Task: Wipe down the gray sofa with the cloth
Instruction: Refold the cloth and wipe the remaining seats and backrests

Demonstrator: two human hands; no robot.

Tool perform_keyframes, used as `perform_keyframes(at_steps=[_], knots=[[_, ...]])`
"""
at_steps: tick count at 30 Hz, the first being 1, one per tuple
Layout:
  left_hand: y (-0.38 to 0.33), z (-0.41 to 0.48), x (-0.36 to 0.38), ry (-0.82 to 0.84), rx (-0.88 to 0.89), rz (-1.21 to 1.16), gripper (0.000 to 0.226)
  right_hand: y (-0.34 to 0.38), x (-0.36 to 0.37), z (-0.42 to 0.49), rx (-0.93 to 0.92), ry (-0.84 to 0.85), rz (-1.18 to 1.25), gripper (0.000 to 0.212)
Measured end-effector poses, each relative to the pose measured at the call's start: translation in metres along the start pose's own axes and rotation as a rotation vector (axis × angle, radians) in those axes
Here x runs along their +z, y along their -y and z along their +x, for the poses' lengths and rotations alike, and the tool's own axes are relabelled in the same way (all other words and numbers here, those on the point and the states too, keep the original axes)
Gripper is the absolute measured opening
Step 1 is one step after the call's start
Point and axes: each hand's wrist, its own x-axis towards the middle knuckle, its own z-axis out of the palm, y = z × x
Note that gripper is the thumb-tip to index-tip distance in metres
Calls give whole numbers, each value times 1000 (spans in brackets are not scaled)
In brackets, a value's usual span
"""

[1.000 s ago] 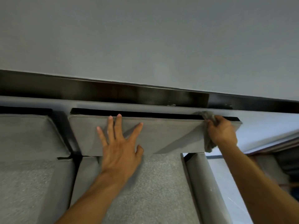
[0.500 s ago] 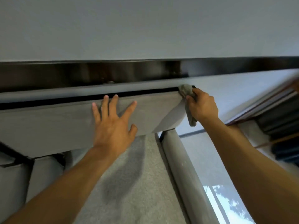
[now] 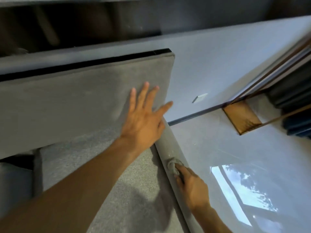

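Hands, 2 in view. Your right hand point(image 3: 193, 187) has its fingers curled round the bunched cloth point(image 3: 173, 165) and presses the wad onto the rounded arm rail point(image 3: 166, 143) at the right edge of the gray sofa point(image 3: 117, 204). The cloth touches the rail just ahead of your knuckles, about midway along the visible length.

Your left hand point(image 3: 144, 118) lies flat, palm down, fingers spread, on the back cushion point(image 3: 75, 106) near its right edge. 1 fingertip pokes past that edge and the thumb sits tucked near the rail's far end.

Your left forearm crosses over the speckled seat point(image 3: 138, 175). A black strip point(image 3: 84, 63) runs along the cushion top.

Right of the rail is the glossy floor point(image 3: 210, 148), with a window reflection. The pale wall point(image 3: 218, 61) carries 1 white plate point(image 3: 200, 98). A brown wooden panel point(image 3: 240, 118) sits where floor meets wall.
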Motion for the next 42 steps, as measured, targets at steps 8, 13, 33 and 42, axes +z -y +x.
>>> perform_keyframes(at_steps=[8,13,33,42], knots=[[-18,-22,136,454,-111,-172,52,-20,15,4,-67,-204,-97,35],[-14,-6,171,410,-103,-336,51,2,10,87,-113,-293,-66,24],[2,26,161,320,-229,-520,34,-1,10,47,-178,-177,-109,35],[1,30,175,213,-295,-536,39,28,3,99,-155,-151,-237,34]])
